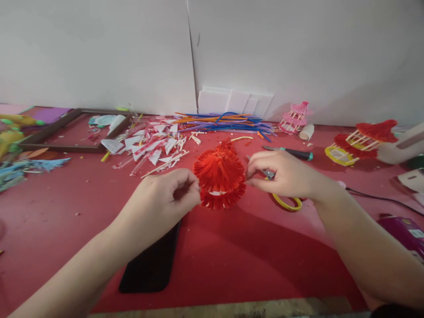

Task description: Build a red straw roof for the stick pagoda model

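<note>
A small pagoda-like model (219, 170) of fuzzy red pipe cleaners stands in the middle, with one ruffled roof tier above another and a pale gap between them. My left hand (167, 194) pinches the left rim of the upper tier, thumb and fingers closed. On the opposite side, my right hand (281, 172) has its thumb and forefinger pressed together at the right rim. Both fingertips are partly hidden by the red fuzz. Under the right hand lie yellow-handled scissors (287, 205), mostly covered. A black phone (149, 267) lies below my left wrist.
Behind the model are a craft knife (291, 153), paper and plastic scraps (145, 143) and a bundle of coloured pipe cleaners (221, 121). A pink pagoda (294, 118) and a red-and-yellow one (361, 143) stand at right. A brown frame (62, 146) lies at left.
</note>
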`<state>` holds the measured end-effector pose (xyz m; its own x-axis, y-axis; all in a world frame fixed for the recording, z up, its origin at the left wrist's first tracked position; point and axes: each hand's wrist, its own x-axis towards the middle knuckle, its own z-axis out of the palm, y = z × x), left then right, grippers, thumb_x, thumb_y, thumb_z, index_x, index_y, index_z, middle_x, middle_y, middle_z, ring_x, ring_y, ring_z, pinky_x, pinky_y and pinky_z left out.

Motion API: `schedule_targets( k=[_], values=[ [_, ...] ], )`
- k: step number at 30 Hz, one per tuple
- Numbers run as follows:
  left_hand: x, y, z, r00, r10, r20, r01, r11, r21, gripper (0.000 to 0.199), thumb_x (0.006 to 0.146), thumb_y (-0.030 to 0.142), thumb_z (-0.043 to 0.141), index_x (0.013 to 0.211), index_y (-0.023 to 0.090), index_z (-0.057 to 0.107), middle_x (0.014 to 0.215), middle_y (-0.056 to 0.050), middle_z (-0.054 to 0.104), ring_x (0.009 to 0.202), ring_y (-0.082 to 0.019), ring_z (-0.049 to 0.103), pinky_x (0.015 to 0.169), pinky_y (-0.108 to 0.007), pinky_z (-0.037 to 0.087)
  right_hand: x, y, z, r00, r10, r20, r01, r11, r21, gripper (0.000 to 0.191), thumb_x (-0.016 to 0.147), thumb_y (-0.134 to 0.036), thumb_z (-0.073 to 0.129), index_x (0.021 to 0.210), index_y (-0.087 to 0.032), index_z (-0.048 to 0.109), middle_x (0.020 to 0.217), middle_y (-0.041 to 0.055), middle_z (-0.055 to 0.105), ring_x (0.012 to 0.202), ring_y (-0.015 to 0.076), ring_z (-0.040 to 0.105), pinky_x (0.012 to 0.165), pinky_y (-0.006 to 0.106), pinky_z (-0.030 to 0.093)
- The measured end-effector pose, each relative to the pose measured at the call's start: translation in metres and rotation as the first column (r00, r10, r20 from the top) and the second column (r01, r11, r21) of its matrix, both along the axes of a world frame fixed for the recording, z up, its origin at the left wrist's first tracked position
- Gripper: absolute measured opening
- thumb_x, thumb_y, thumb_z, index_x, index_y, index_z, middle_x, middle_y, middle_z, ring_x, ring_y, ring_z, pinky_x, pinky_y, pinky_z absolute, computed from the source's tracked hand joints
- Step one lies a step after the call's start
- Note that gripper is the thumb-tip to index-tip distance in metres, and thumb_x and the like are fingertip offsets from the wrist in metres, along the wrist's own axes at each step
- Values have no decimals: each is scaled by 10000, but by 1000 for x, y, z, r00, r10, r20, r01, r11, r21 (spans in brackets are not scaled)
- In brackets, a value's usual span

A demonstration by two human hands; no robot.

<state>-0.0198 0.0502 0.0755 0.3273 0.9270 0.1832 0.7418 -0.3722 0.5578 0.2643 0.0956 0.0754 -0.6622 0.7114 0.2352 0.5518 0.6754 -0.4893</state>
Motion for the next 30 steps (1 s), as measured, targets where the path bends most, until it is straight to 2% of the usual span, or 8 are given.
schedule_targets(
  k=[4, 8, 11, 15, 19, 22, 25, 30],
  values=[
    [4, -6, -8, 994, 49, 98, -46, 999, -28, 208, 879, 313, 495, 753, 225, 636, 693, 18, 759, 621, -156, 714, 561, -228, 505, -4, 4, -11, 987, 158, -24, -158, 987, -6, 70, 904, -222, 690, 870, -211, 750, 947, 35, 708, 836, 152, 662, 754, 279, 479],
    [6, -8, -13, 987, 74, 142, -75, 997, -4, 208, 889, 287, 497, 770, 226, 657, 660, 26, 750, 553, -138, 685, 505, -215, 483, -7, 7, -18, 980, 199, 27, -200, 979, 42, 102, 931, -229, 669, 880, -197, 752, 923, 54, 701, 855, 174, 670, 772, 301, 495],
    [6, -9, -14, 982, 71, 176, -73, 997, 7, 171, 880, 256, 497, 773, 223, 628, 623, 33, 726, 516, -128, 657, 482, -208, 473, -9, 6, -20, 977, 207, 41, -211, 972, 107, 131, 934, -220, 659, 826, -189, 727, 864, 47, 678, 804, 168, 652, 751, 299, 497],
    [3, -11, -16, 970, 82, 229, -87, 996, 13, 106, 863, 227, 501, 801, 230, 587, 671, 35, 745, 603, -142, 716, 556, -214, 535, -11, 4, -22, 975, 218, 40, -221, 960, 170, 154, 883, -160, 665, 733, -195, 669, 824, 34, 654, 794, 169, 630, 756, 299, 495],
    [-1, -16, -18, 955, 79, 285, -79, 997, -11, 83, 885, 227, 516, 832, 234, 580, 753, 22, 774, 713, -159, 763, 655, -231, 592, -11, 4, -23, 987, 164, -3, -162, 979, 121, 120, 804, -108, 673, 736, -201, 642, 822, 13, 638, 763, 156, 612, 738, 285, 481],
    [-3, -20, -19, 958, 67, 280, -80, 996, 36, 133, 915, 239, 516, 815, 231, 603, 751, 24, 771, 662, -140, 742, 614, -225, 575, -7, 6, -20, 991, 131, -12, -130, 991, 31, 127, 753, -76, 665, 761, -201, 642, 847, 1, 648, 759, 145, 615, 725, 271, 466],
    [-3, -23, -24, 965, 27, 262, -53, 994, 94, 181, 937, 255, 503, 806, 230, 627, 716, 28, 753, 596, -125, 699, 565, -228, 538, 0, 8, -14, 987, 151, -57, -153, 988, -34, 160, 728, -58, 665, 786, -204, 642, 875, -14, 665, 761, 127, 619, 720, 248, 459],
    [-1, -22, -39, 974, -64, 216, 13, 973, 229, 164, 900, 208, 517, 776, 226, 623, 681, 28, 740, 551, -105, 662, 533, -213, 497, 3, 6, -11, 986, 164, -14, -163, 986, 33, 91, 829, -112, 682, 838, -203, 678, 912, 10, 680, 774, 128, 626, 728, 251, 467]
  ],
)
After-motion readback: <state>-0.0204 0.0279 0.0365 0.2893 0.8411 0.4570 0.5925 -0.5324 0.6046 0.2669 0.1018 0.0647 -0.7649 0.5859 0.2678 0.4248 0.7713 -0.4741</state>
